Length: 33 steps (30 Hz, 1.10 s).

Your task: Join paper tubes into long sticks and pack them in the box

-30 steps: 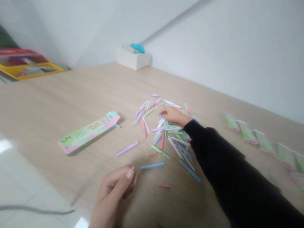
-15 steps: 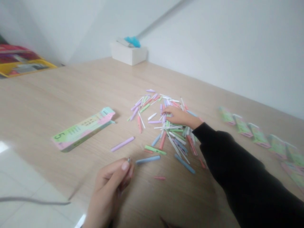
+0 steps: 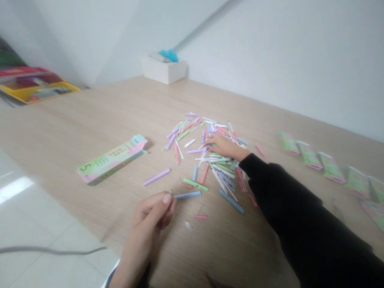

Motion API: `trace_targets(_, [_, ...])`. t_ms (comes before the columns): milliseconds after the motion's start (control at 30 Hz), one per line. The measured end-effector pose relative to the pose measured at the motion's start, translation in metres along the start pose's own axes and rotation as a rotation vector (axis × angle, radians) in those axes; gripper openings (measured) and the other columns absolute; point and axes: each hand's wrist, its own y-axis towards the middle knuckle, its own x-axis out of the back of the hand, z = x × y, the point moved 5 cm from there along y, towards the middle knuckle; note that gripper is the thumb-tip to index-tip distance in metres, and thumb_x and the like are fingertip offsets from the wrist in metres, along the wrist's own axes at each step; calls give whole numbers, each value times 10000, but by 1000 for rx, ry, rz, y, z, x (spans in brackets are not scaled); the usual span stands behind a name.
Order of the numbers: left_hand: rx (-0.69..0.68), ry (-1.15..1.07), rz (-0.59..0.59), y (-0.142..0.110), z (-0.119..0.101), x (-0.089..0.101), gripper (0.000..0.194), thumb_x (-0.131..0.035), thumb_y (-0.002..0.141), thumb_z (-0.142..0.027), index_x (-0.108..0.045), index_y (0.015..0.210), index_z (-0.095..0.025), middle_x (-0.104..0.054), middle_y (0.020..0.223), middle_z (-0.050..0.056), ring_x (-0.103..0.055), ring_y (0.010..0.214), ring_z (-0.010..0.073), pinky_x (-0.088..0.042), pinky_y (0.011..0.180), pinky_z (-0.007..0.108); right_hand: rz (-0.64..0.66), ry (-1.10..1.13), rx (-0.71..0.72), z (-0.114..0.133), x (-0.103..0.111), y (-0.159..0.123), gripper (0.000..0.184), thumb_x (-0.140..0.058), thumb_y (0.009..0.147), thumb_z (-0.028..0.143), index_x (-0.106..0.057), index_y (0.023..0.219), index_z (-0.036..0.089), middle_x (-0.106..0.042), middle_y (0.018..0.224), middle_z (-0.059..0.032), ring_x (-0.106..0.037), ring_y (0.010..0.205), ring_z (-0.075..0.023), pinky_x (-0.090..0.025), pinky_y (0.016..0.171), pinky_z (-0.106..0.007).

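Observation:
My left hand (image 3: 151,214) is closed, thumb against fingers, near the front of the table. A small piece with a metal tip (image 3: 171,192) pokes out above the thumb; the rest is hidden in the fist. My right hand (image 3: 226,147) reaches into a loose pile of pastel pen parts (image 3: 222,170), its fingers bent downward among them. What its fingertips hold is blurred and partly covered. Beside my left hand lie a blue pen barrel (image 3: 189,195) and a green one (image 3: 195,184). A purple pen barrel (image 3: 157,177) lies behind it.
A green and pink carton (image 3: 112,160) lies at the left. Several similar packs (image 3: 310,156) are lined up at the right. A white box (image 3: 165,70) with something blue in it stands by the wall. A yellow tray (image 3: 45,92) is beyond the far left edge.
My left hand appears slightly farther right and up, though the whole view has shifted too. A small clear piece now shows on the table beside it. My right hand stays in the pile.

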Motion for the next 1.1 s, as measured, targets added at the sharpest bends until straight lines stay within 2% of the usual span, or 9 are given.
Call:
trace_targets(167, [5,14,46,1,1,-8,533,-630,904,-568,-490,564,-181,-314,533,-45,-244,489,97,-150,478,287,-40,48,-2,10,8,2,189,-680,831,89,-812,953,146,-686,1092,-133,-635,1059,-268,-453,1014,-399])
trace_targets(267, [-3,38,87,2,1,-18,528,-618,911,-552,-477,562,-182,-318,532,-46,-240,489,94,-157,477,280,-87,103,-12,22,25,-2,147,-644,885,129,-785,928,139,-723,1079,-125,-658,1071,-258,-461,1021,-390])
trace_targets(333, [15,68,120,2,2,-26,522,-609,910,-562,-478,573,-186,-305,524,-52,-234,480,93,-152,470,276,-124,150,-35,36,41,-13,162,-603,924,154,-751,986,138,-744,1043,-110,-687,1005,-234,-502,956,-370])
trace_targets(400, [23,92,154,2,2,-33,524,-602,911,-574,-483,579,-187,-301,520,-54,-233,477,93,-152,467,274,-122,251,-54,58,58,-33,176,-602,924,170,-705,1066,154,-751,940,-68,-705,838,-189,-543,796,-317])
trace_targets(467, [27,99,185,0,2,-41,523,-603,913,-577,-498,587,-183,-301,520,-56,-230,479,92,-155,474,274,-50,517,-49,88,72,-61,213,-640,917,221,-650,1128,188,-712,771,1,-681,679,-155,-524,637,-269])
trace_targets(567, [36,103,228,-6,4,-53,506,-598,928,-565,-521,612,-178,-293,524,-61,-222,492,93,-165,503,285,-79,639,-15,133,93,-106,70,-695,905,290,-667,909,226,-665,687,31,-652,620,-128,-492,570,-239])
trace_targets(633, [29,116,265,-10,6,-62,494,-583,950,-549,-534,629,-177,-290,530,-62,-236,504,98,-174,525,295,-135,635,-25,153,101,-130,77,-713,894,271,-687,829,239,-690,717,21,-662,649,-127,-500,575,-237])
trace_targets(800, [6,156,354,-22,6,-83,439,-577,960,-501,-572,665,-177,-310,524,-62,-235,503,100,-185,528,298,-235,567,-24,171,100,-166,74,-764,871,289,-737,809,258,-715,734,18,-646,622,-127,-495,541,-246])
trace_targets(1100, [-30,223,448,-37,3,-106,421,-602,950,-488,-616,669,-174,-355,526,-57,-284,513,101,-207,529,290,-198,507,-47,176,93,-199,70,-736,868,278,-743,801,260,-739,713,21,-667,625,-137,-509,554,-244])
